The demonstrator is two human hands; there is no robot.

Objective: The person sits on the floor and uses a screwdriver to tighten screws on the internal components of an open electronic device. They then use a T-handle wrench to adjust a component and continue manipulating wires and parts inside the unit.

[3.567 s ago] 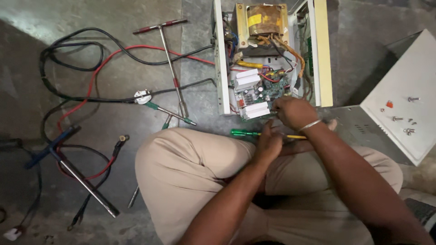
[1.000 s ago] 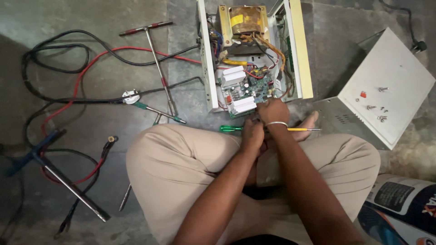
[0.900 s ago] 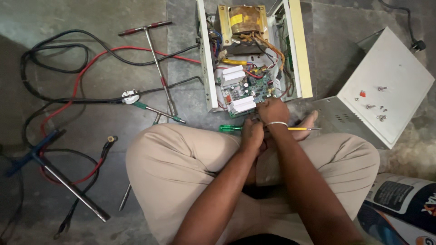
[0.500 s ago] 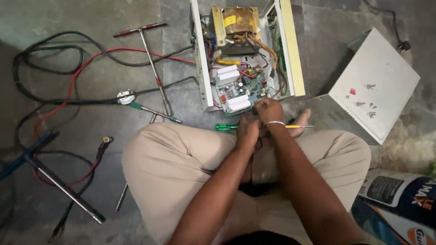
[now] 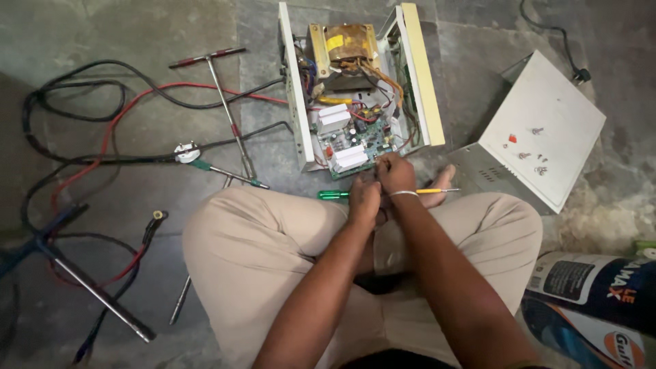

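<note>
I sit cross-legged on the floor. An open metal electrical box [image 5: 290, 102] lies in front of my knees, showing a copper-wound transformer [image 5: 344, 44] and a green circuit board [image 5: 361, 145] with coloured wires. My right hand [image 5: 395, 171] is curled at the near edge of the board. My left hand [image 5: 364, 198] presses against it from just below. Their fingertips meet over something too small to make out. A green-handled screwdriver [image 5: 334, 195] and a yellow-handled one [image 5: 437, 190] lie on the floor under my wrists.
The box's white cover [image 5: 547, 116] lies to the right with several screws [image 5: 537, 161] on it. On the left are a T-handle wrench [image 5: 220, 85], red and black cables [image 5: 102, 137], another screwdriver [image 5: 229, 175] and a metal rod [image 5: 96, 294]. Printed packages [image 5: 594, 287] sit at lower right.
My hands stay pressed together at the board's near edge, with only small finger movements. The view has shifted a little, so the box sits further left in the picture.
</note>
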